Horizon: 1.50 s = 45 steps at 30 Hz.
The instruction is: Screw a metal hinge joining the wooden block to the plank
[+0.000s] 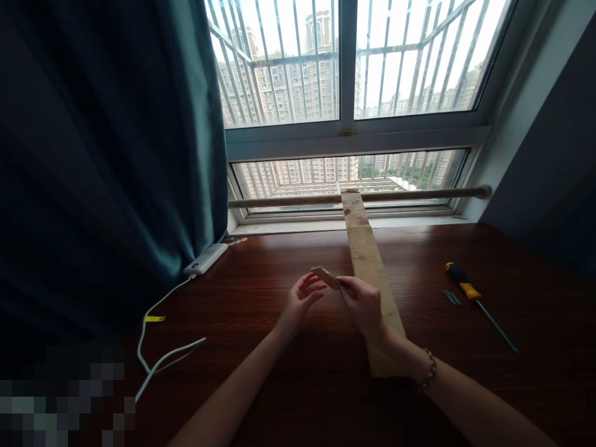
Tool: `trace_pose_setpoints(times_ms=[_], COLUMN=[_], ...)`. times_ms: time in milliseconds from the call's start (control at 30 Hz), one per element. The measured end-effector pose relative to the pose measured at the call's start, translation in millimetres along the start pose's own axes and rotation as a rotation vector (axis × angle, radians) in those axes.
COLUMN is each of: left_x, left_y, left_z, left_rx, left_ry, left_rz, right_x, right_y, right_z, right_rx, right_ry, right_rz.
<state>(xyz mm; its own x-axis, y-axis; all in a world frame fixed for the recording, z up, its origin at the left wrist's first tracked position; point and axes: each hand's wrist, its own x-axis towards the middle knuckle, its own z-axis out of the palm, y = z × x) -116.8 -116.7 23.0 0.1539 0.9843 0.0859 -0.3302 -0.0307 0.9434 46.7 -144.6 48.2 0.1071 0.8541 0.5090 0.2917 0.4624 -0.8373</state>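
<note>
Between my two hands is a small, flat, light-brown piece of wood, tilted above the table. My right hand pinches its right end between thumb and fingers. My left hand has its fingers curved and spread at the other end; whether a fingertip touches the piece is hard to tell. Beneath my right wrist, a long wooden board lies lengthwise on the table, its far end reaching the window rail. Off to the right lie a yellow-and-black screwdriver and several screws.
The dark red-brown table meets a window with a horizontal rail at the back. On the left, a blue curtain hangs beside a white power bank, with a white cable running from it.
</note>
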Motion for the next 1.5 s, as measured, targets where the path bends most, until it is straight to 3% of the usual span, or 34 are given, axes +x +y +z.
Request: trace_pose_setpoints(times_ms=[133, 267, 400, 467, 600, 700, 933, 1067, 1267, 1500], left_x=[-3, -2, -1, -1, 2, 7, 13, 13, 15, 18], left_y=[1, 3, 5, 5, 0, -10, -31, -29, -23, -22], left_z=[4.5, 3.3, 1.6, 1.5, -1.0, -9.1, -27.4, -26.6, -33.5, -37.8], left_rx=[-0.092, -0.084, -0.060, -0.028, 0.066, 0.144, 0.376, 0.380, 0.516, 0.446], left_ry=[-0.033, 0.018, 0.000, -0.004, 0.037, 0.062, 0.009, 0.018, 0.020, 0.018], left_rz=[-0.007, 0.011, 0.045, 0.056, 0.097, 0.112, 0.050, 0.082, 0.069, 0.067], right_x=[-7, -10, -5, 0, 11, 17, 17, 17, 16, 15], right_y=[3, 5, 2, 0, 4, 9, 6, 4, 5, 10], right_z=[0, 3, 4, 3, -3, -8, -8, -8, -9, -10], right_rx=[-0.178, -0.172, 0.006, 0.164, 0.684, 0.919, 1.061, 1.101, 1.044, 0.975], right_ry=[-0.196, -0.256, -0.195, -0.092, 0.049, 0.051, 0.025, 0.026, 0.018, 0.153], right_rz=[-0.320, -0.339, -0.171, 0.061, 0.571, 0.734, 0.780, 0.818, 0.762, 0.717])
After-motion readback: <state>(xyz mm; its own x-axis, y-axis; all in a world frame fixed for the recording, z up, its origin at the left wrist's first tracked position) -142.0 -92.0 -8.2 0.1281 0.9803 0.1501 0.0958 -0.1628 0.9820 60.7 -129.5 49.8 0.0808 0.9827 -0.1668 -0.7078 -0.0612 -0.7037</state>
